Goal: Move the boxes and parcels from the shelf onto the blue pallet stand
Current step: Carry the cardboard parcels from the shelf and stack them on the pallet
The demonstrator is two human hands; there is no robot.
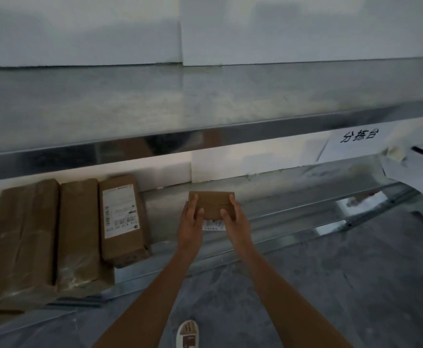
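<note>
We hold the small box (211,204) between both hands: the left hand (191,222) and right hand (235,222) curl round its opposite sides, which likely steadies it for lifting. It sits low over the lower shelf (293,197), right of the labelled parcel (123,219) and the brown parcels (42,234). The shelf is bare metal; the floor (330,285) is grey. No blue pallet stand is visible.

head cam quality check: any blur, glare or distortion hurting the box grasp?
Head view: dim and soft overall; wide-angle bends the shelf rail; glare streaks along that rail; small box is readable between left hand and right hand, though its label is too blurred to read.
</note>
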